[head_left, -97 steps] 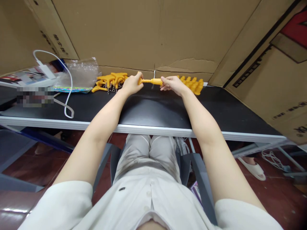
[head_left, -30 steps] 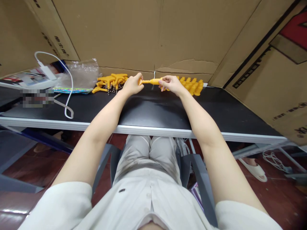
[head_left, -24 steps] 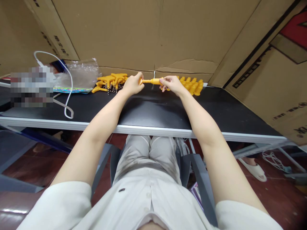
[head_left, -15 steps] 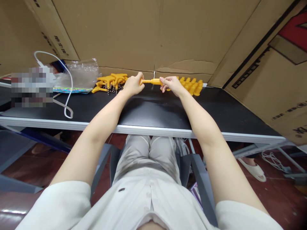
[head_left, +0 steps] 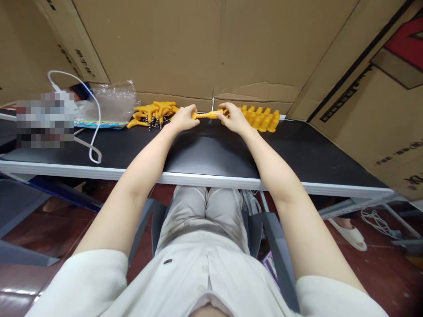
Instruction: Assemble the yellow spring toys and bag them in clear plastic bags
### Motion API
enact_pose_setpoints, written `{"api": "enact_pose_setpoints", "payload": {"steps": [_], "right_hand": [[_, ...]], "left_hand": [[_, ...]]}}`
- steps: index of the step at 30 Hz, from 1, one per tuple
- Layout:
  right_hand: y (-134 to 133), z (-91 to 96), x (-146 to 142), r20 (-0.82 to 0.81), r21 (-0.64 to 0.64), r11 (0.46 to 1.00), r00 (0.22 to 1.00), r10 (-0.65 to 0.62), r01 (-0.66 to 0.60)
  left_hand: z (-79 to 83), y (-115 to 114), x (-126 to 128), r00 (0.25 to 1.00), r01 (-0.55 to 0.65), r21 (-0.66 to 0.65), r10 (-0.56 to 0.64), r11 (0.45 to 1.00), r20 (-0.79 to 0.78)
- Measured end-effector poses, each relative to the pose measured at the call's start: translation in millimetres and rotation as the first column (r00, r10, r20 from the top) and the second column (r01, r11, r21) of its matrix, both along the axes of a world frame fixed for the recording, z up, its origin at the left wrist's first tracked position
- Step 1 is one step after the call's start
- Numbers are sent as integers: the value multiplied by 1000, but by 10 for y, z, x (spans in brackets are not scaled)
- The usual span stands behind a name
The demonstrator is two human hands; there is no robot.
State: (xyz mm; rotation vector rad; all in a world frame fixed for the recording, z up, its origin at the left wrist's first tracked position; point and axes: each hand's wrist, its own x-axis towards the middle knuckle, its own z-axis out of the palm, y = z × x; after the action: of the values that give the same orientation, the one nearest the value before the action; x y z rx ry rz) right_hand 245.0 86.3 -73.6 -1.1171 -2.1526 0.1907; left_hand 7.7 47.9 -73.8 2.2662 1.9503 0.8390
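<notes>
A yellow plastic piece (head_left: 214,115), with a thin ridged stem at the left and a thicker ribbed sleeve at the right, is held level above the back of the table. My left hand (head_left: 185,118) is closed round its stem end, which the fingers partly hide. At the sleeve end, my right hand (head_left: 234,118) grips with a thumb and curved fingers. Beside my left hand lies a pile of branched yellow plastic pieces (head_left: 153,108) with dark coiled metal parts. Just past my right hand stand several upright yellow knobbed pieces (head_left: 264,119).
Cardboard walls (head_left: 185,48) enclose the back and sides of the black table (head_left: 211,154). On the left are a clear plastic bag (head_left: 114,103), a white cable (head_left: 99,112) and a blurred-out item (head_left: 45,119). Another person's foot in a pale slipper (head_left: 352,235) shows below right.
My right hand has shifted slightly left, and its fingers have changed their hold on the sleeve end. The yellow piece has dipped a little. My left hand keeps its hold.
</notes>
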Motion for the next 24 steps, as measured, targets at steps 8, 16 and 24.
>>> {"api": "enact_pose_setpoints", "payload": {"steps": [8, 16, 24], "right_hand": [[-119, 88, 38, 418, 312, 950, 903, -102, -37], [-149, 136, 49, 465, 317, 948, 877, -119, -39], [-134, 135, 46, 474, 199, 980, 877, -76, -22]], "left_hand": [[-18, 55, 18, 991, 63, 4, -63, 998, 118], [32, -83, 92, 999, 41, 42, -42, 998, 2], [55, -114, 75, 991, 73, 110, -61, 991, -116]]}}
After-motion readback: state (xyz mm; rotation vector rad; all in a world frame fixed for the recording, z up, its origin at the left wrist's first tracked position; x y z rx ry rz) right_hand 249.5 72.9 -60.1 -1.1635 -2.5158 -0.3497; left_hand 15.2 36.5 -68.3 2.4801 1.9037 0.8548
